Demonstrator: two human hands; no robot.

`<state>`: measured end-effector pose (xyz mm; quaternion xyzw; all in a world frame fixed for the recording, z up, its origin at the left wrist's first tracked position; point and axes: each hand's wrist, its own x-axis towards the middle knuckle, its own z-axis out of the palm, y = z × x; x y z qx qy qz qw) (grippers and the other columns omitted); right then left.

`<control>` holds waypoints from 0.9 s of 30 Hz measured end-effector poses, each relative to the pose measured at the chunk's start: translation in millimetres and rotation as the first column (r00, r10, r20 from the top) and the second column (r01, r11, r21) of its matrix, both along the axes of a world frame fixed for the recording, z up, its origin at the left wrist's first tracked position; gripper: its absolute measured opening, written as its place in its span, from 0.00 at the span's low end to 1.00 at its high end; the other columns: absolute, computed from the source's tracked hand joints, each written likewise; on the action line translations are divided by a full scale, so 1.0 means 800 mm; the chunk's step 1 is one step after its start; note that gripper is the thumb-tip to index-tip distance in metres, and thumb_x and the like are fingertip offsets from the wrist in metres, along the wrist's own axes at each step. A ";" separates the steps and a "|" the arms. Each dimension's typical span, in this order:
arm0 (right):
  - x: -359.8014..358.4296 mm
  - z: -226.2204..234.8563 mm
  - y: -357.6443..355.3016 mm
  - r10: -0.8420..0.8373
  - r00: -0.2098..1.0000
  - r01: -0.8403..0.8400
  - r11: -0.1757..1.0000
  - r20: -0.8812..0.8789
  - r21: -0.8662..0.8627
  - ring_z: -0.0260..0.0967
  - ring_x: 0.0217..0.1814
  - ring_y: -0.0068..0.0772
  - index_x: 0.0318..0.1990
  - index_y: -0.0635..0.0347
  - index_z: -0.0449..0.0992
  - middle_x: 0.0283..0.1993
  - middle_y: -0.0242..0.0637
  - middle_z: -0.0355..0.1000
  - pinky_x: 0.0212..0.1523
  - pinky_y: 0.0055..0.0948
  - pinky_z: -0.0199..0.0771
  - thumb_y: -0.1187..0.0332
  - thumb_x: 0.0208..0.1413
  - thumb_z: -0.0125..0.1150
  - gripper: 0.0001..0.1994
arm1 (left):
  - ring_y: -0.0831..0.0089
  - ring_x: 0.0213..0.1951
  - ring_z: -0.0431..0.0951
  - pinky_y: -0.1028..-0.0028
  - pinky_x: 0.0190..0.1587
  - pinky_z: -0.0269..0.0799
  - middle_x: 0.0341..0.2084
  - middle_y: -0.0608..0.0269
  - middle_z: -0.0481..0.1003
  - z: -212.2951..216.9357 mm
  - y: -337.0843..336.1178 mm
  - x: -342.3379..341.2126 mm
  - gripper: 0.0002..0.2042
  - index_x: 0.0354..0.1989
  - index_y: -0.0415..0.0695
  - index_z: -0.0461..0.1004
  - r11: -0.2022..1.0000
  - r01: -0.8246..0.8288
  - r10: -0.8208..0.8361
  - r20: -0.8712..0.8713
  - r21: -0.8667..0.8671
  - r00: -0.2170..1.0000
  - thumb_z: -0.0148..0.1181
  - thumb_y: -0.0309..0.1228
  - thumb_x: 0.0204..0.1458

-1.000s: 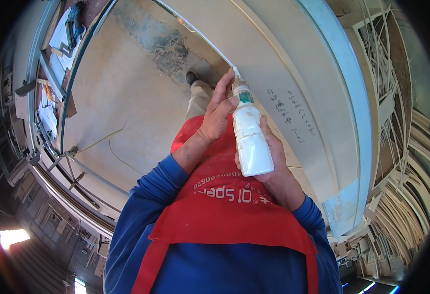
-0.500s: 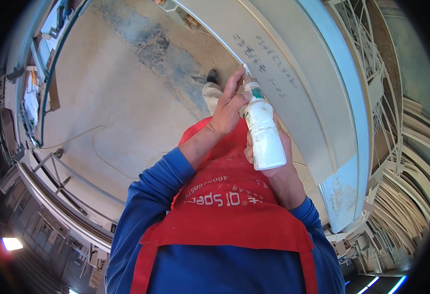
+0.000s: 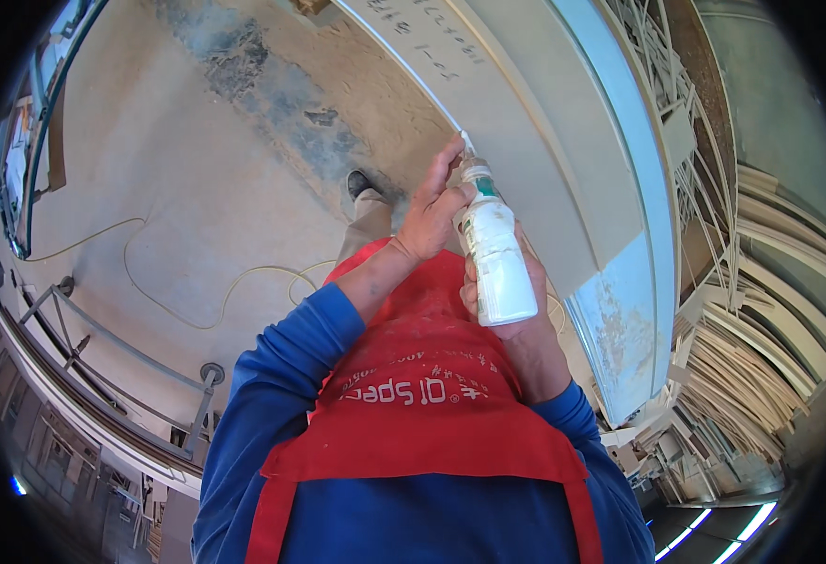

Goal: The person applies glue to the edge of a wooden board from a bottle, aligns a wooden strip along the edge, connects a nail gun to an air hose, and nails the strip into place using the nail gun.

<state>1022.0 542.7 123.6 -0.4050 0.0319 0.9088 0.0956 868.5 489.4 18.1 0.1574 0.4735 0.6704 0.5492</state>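
A white glue bottle (image 3: 497, 256) is tilted in front of my red apron, its base toward me and its narrow nozzle (image 3: 467, 143) at the left edge of a large board (image 3: 563, 155). My right hand (image 3: 516, 329) wraps the body of the bottle from below. At the neck, my left hand (image 3: 429, 214) grips with the thumb, while its forefinger reaches up beside the nozzle tip at the board's edge. A white line (image 3: 403, 64) runs along that edge beyond the nozzle. Handwritten marks show on the board's face.
A light blue panel (image 3: 631, 315) lies under the board. On the right are stacked curved wooden strips (image 3: 737, 376) and tangled thin offcuts. A yellow hose (image 3: 196, 324) snakes over the floor at left, near a wheeled metal frame (image 3: 121, 324). My shoe (image 3: 358, 183) shows ahead.
I have moved back along the board, whose handwriting now sits farther up the view. Bottle and both hands came along, with the nozzle still at the edge. More hose shows.
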 end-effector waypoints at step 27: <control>0.472 0.006 -0.036 -0.014 1.000 0.014 0.993 0.003 -0.120 0.83 0.29 0.41 0.64 0.57 0.72 0.39 0.42 0.82 0.27 0.44 0.87 0.40 0.76 0.45 0.29 | 0.58 0.83 0.45 0.62 0.81 0.39 0.82 0.49 0.48 0.020 -0.048 0.448 0.41 0.84 0.38 0.42 0.987 0.140 -0.143 -0.030 -0.076 0.989 0.49 0.31 0.62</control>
